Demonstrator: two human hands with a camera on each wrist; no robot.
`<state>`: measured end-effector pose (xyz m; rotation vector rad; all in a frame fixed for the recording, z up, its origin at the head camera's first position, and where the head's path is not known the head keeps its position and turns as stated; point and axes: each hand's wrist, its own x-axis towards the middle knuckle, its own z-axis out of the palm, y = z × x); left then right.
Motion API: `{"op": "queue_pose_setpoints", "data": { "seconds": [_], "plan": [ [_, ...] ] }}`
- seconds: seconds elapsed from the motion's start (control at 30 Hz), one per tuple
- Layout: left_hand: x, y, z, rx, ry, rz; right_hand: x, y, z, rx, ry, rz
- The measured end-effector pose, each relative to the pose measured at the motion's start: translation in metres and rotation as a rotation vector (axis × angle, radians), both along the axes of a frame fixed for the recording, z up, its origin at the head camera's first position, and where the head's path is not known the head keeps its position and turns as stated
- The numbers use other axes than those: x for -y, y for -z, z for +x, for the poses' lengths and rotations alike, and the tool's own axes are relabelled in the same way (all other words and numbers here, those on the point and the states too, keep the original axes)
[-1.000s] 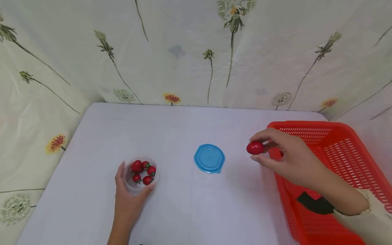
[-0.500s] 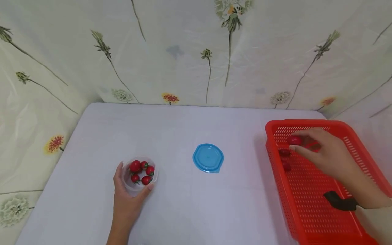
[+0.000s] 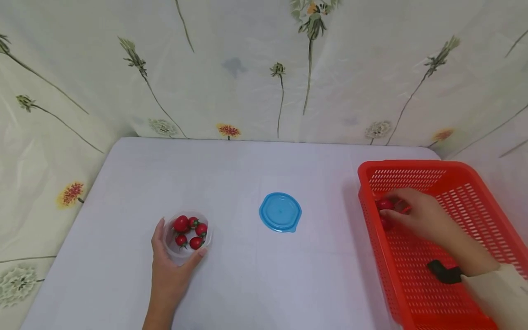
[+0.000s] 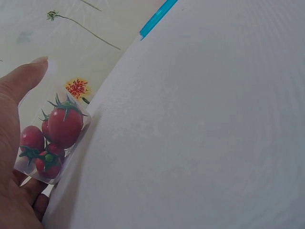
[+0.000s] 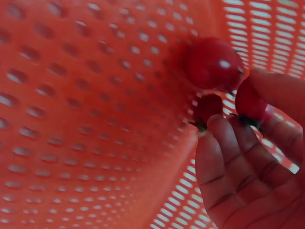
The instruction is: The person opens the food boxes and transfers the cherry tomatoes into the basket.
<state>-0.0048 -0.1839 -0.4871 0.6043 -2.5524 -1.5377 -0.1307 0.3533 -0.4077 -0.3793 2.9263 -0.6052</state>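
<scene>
My left hand (image 3: pixel 175 270) grips a small clear round tub (image 3: pixel 171 250) on the table, thumb on its right side and fingers round the left. Several cherry tomatoes (image 4: pixel 66 126) with green stalks lie inside it. Down in the red basket, my right hand (image 3: pixel 416 213) pinches a cherry tomato (image 5: pixel 250 101) between thumb and fingers. Another tomato (image 5: pixel 213 64) sits against the basket wall just past the fingertips, and a darker, shaded one (image 5: pixel 208 107) shows right beside them. In the head view the hand partly covers these tomatoes.
A blue lid (image 3: pixel 280 212) lies flat on the white table between the hands. The red slotted basket (image 3: pixel 381 266) stands at the right, its raised rim round my right forearm. Behind the table hangs a flower-patterned cloth (image 3: pixel 231 82). A black curved piece (image 3: pixel 445 272) shows by my right wrist.
My right hand has carried a tomato from left of the basket rim over into the basket and lowered it beside the other tomatoes. The left hand keeps hold of the tub.
</scene>
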Motion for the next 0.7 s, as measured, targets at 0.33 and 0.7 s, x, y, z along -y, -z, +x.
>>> {"op": "queue_pose_setpoints", "data": {
  "seconds": [0.33,0.7],
  "plan": [
    [0.002,0.000,0.000,-0.002,0.010,0.005,0.003,0.013,0.001,0.061,-0.015,0.028],
    [0.001,-0.001,0.000,0.000,0.008,0.018,0.003,0.016,-0.002,0.119,-0.018,0.055]
  ]
}}
